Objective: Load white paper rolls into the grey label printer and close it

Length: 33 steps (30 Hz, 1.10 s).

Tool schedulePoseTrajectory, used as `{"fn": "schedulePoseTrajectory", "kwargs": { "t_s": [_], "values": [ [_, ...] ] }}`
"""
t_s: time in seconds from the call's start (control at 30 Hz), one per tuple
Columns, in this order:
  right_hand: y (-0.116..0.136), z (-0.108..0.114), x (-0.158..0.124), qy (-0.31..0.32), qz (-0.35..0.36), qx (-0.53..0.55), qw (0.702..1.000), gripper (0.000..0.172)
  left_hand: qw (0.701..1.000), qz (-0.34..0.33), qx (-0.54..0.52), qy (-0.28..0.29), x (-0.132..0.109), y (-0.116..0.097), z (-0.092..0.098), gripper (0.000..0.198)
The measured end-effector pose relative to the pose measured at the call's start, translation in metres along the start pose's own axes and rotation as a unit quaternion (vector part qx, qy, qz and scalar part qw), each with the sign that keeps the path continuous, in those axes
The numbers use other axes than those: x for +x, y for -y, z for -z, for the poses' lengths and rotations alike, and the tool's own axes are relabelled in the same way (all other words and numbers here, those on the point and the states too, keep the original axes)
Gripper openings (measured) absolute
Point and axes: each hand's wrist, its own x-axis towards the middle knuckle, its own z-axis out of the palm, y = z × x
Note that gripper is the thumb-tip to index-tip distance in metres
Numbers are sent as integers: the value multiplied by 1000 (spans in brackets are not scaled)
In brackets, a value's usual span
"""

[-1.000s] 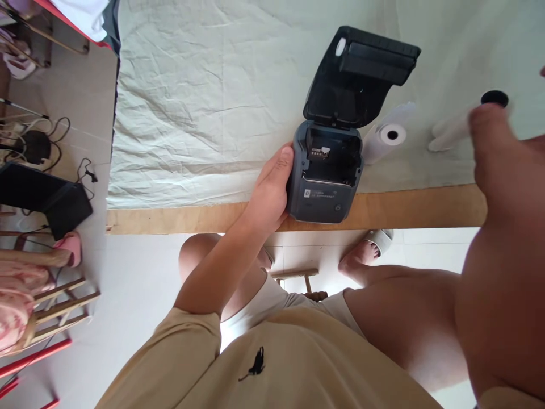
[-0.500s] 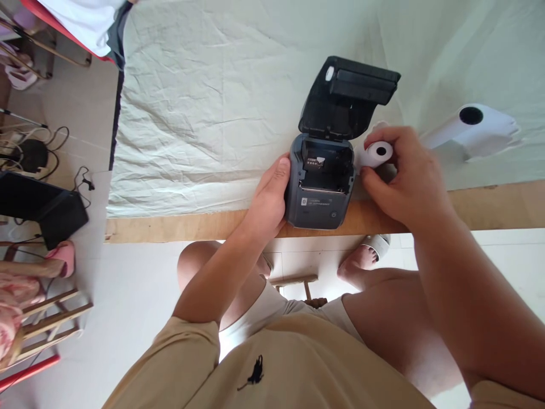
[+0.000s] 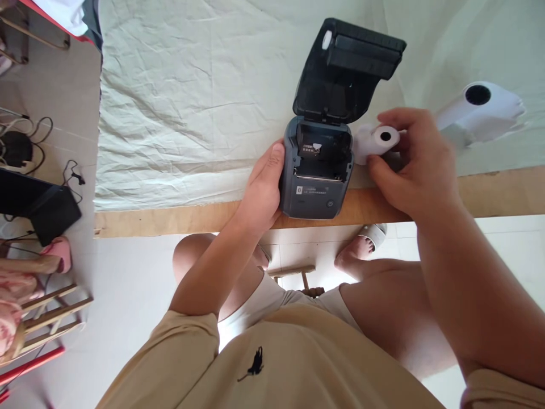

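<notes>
A dark grey portable label printer point(image 3: 317, 193) sits at the table's near edge with its black lid point(image 3: 347, 71) swung up. Its paper bay shows nothing but a small printed label inside. My left hand point(image 3: 264, 184) grips the printer's left side, thumb along the upper edge. Just right of the printer, my right hand point(image 3: 415, 159) holds a small white paper roll point(image 3: 385, 136) between thumb and fingers, its dark core hole facing up. A loose end of the paper stretches left toward the printer's side. A larger white paper roll point(image 3: 489, 105) lies beyond my right hand, partly unrolled.
A pale green cloth point(image 3: 191, 102) with wrinkles covers the table, leaving a bare wooden edge point(image 3: 170, 220) along the front. On the floor at left are cables, a black box point(image 3: 55, 210), a wooden stool point(image 3: 55, 312) and another person's foot in a pink slipper point(image 3: 62, 253).
The view has shifted slightly. The small roll in my right hand has moved a little away from the printer, to the right. My left hand keeps its hold on the printer.
</notes>
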Motion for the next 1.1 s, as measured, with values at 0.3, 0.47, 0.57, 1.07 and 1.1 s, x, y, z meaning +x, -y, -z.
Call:
{"fn": "schedulePoseTrajectory", "kwargs": {
  "t_s": [0.3, 0.47, 0.57, 1.07, 1.1],
  "values": [
    [-2, -4, 3, -15, -11, 14, 1000, 58, 1000, -6, 1, 9, -1, 0, -1, 38],
    [3, -5, 3, -24, -15, -9, 1000, 54, 1000, -16, 0, -12, -1, 0, -1, 34],
    [2, -6, 3, -19, -32, 25, 999, 66, 1000, -10, -5, -3, 0, 0, 0, 34],
    [65, 8, 21, -66, 110, 23, 991, 25, 999, -19, -9, 33, -6, -2, -3, 46],
    [70, 5, 22, -40, 93, 1, 995, 16, 999, -18, -5, 33, -6, -2, -2, 46]
  ]
}}
